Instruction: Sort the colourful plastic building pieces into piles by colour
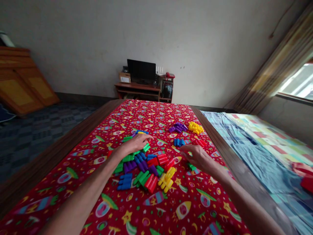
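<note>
Already, purple blocks (179, 127) and yellow blocks (195, 127) make 2 piles near the tablecloth's (181, 209) right edge; mixed blocks (142, 165) wait. Left hand (140, 142), right hand (195, 154): can't tell grip.

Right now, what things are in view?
table: one, brown, centre
cloth: one, red, on table
mixed pile: one, multicoloured, mid-cloth
separate blocks: four groups, purple, yellow, blue, red, cloth's right
lone block: one visible, green, cloth's right
desk: one, brown, back
monitor: one, black, on desk
box: one, brown, on desk
router: one, white, by monitor
phone: one, red, beside router
cabinet: one, brown, left
curtain: one, tan, right
bed: one, multicoloured, right
left hand: one, bare, over mixed pile
right hand: one, bare, over cloth
</note>
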Demonstrator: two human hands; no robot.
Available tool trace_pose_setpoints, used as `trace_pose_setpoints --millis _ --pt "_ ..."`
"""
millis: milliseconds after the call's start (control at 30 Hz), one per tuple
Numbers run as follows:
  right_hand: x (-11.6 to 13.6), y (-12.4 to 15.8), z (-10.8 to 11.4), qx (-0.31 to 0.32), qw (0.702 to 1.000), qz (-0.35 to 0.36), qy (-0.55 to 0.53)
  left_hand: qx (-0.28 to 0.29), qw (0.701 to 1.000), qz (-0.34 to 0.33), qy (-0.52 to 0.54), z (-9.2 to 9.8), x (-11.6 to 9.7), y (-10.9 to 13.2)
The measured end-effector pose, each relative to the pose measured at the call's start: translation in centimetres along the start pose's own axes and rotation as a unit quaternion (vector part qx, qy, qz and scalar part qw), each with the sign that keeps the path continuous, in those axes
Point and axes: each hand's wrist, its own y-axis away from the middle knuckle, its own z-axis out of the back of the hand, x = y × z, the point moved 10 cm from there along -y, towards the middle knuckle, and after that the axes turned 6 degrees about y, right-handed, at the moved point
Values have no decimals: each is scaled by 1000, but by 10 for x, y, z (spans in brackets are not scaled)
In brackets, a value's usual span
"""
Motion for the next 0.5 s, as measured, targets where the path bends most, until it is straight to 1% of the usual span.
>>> trace_pose_setpoints --millis 100,167,233,300,367,433,500 --pt "39 -16 -22 31 998 51 -16 -22 999 2 36 2 -3 -3" --pt "60 -26 -35 30 997 74 -16 -20 997 -6 77 -1 -8 -5" --pt "75 -41 -49 18 995 93 -10 -12 994 -6 111 -3 -11 -7" --pt "82 -58 -66 5 994 107 -8 -17 994 9 106 1 -8 -6" --pt "85 -76 -85 -6 993 121 -14 -30 996 30 80 11 0 2" --pt "86 -92 -102 -6 991 135 -21 -43 996 50 60 23 13 17" --pt "86 -106 -116 1 990 142 -13 -55 996 65 36 33 27 37"
